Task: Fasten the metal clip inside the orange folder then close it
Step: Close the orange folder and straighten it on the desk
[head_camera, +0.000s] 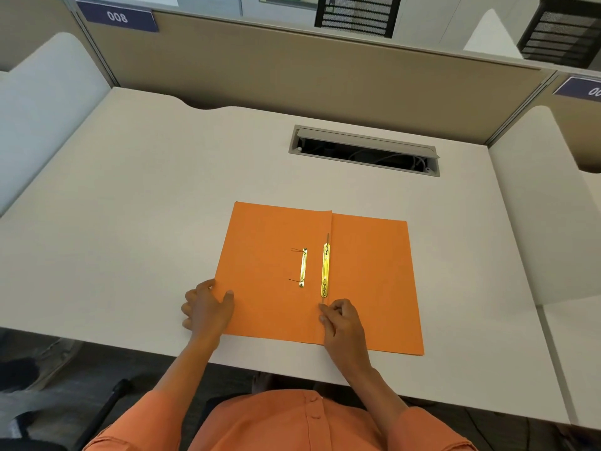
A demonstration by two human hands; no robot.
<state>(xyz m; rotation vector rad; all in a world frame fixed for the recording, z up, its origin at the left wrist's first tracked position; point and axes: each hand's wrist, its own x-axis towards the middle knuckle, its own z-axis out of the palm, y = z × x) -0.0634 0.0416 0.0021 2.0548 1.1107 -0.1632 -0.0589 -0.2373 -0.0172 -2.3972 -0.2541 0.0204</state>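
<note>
An orange folder (pixel 370 281) lies open and flat on the white desk (pixel 130 222). A long gold metal clip (pixel 325 270) runs along the folder's spine fold, with thin prongs sticking out at both ends. A shorter gold clip bar (pixel 303 267) lies loose on the left flap, two thin wires poking left from it. My left hand (pixel 208 309) rests on the folder's lower left edge, thumb on the flap. My right hand (pixel 341 320) sits at the near end of the spine, fingertips pinching the lower prong of the long clip.
A cable slot (pixel 364 151) with its lid tilted up is cut into the desk beyond the folder. Beige partition walls (pixel 292 70) close the back and sides. Black mesh trays (pixel 357 11) stand behind the partition. The desk's front edge runs just below my hands.
</note>
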